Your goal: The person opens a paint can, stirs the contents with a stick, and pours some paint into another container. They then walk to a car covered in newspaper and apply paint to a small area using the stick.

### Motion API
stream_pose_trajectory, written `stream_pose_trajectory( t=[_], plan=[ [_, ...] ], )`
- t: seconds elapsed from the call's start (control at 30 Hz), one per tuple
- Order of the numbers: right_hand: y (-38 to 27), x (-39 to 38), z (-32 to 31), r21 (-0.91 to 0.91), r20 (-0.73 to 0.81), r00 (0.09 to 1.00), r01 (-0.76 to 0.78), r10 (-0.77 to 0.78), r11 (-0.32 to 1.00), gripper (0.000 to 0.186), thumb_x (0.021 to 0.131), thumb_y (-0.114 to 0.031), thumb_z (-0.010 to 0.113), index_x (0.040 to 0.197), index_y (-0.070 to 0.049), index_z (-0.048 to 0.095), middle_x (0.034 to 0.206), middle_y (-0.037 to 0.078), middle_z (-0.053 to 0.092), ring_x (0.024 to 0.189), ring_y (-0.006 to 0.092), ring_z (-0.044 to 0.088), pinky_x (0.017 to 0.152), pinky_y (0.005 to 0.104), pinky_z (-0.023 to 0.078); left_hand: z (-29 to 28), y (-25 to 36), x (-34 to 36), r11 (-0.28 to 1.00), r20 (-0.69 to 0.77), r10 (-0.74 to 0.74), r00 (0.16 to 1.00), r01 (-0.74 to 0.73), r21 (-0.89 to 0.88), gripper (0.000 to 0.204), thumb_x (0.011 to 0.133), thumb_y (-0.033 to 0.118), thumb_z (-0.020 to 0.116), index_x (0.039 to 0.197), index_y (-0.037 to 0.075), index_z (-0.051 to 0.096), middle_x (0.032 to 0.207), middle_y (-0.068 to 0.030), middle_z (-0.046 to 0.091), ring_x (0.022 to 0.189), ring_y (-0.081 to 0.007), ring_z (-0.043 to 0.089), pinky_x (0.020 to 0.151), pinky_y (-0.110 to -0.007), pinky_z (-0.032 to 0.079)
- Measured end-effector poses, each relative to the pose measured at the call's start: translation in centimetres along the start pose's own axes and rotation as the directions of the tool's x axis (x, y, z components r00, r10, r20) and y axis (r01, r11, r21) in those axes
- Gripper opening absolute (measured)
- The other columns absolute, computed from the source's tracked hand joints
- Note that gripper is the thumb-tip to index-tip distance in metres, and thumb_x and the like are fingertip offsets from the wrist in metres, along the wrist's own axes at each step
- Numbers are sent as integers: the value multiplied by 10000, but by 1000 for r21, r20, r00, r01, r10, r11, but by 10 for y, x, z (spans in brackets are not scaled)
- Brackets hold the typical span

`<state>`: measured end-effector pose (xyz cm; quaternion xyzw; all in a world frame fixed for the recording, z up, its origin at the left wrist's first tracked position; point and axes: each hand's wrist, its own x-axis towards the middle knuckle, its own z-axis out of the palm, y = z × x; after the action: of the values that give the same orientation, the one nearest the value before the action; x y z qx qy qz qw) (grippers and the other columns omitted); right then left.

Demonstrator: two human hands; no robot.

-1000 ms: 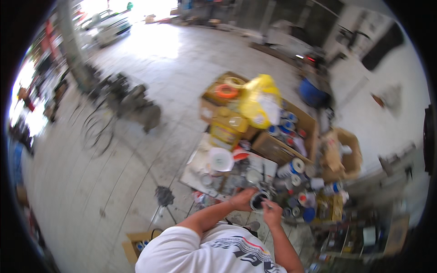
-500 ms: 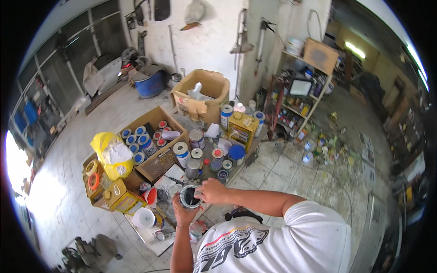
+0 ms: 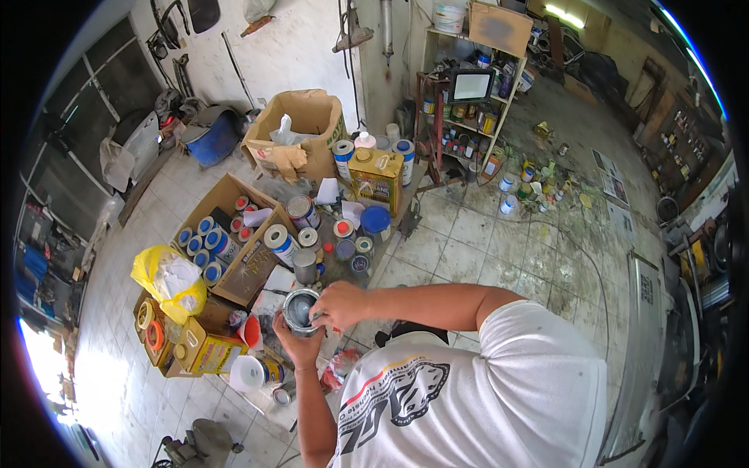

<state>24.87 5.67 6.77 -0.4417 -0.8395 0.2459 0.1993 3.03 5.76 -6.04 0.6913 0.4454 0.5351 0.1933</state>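
My left hand (image 3: 290, 340) cups a small open metal can (image 3: 299, 310) from below; grey paint shows inside it. My right hand (image 3: 340, 303) rests on the can's right rim with the fingers curled over the edge; I cannot tell whether they pinch a small tool. Both hands hold the can above the floor, just in front of a crowd of paint tins (image 3: 335, 234).
A flat cardboard box (image 3: 228, 200) of blue-lidded tins lies to the left, beside a yellow bag (image 3: 168, 278). A yellow square canister (image 3: 376, 176) and an open carton (image 3: 304, 129) stand behind. A cluttered shelf (image 3: 468, 101) is at the wall. The floor tiles at right are paint-stained.
The view has swung around sharply, so the room looks turned. Both hands have stayed on the small can the whole time.
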Motion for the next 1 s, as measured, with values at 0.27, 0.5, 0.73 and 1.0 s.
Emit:
stream_pose_trajectory(
  t=[0.27,0.5,0.73,1.0],
  plan=[
    [14,4,18,64,-164,985,72,-61,995,254,952,-369,732,1020,-137,811,963,97,786,914,333,735,810,493,530,1,4,3,997,54,40,998,-44,66,1057,604,141,1011,1456,8,399,1512,-211,454,1398,-359,517,1178,-494,443],
    [15,16,-49,-197,83,975,217,-204,956,411,770,-195,784,1180,-186,811,1062,59,777,1044,282,696,943,462,522,-8,15,0,990,33,16,999,-21,138,1004,617,199,1011,1409,22,418,1478,-243,520,1392,-413,531,1150,-513,463],
    [-5,-10,-33,-159,-194,955,196,-226,968,322,869,-147,777,1186,-91,775,982,72,755,954,269,688,893,428,531,-14,22,16,983,-30,165,986,-162,92,1063,582,166,1035,1427,61,398,1492,-283,525,1357,-495,565,1121,-549,499],
    [22,-19,10,914,-79,808,-175,584,365,242,1076,-284,671,1119,-53,729,1013,79,818,895,169,773,762,316,524,-9,23,13,993,-114,51,992,-38,115,1070,581,170,1028,1426,32,387,1486,-273,520,1347,-471,562,1116,-532,494]
  ],
)
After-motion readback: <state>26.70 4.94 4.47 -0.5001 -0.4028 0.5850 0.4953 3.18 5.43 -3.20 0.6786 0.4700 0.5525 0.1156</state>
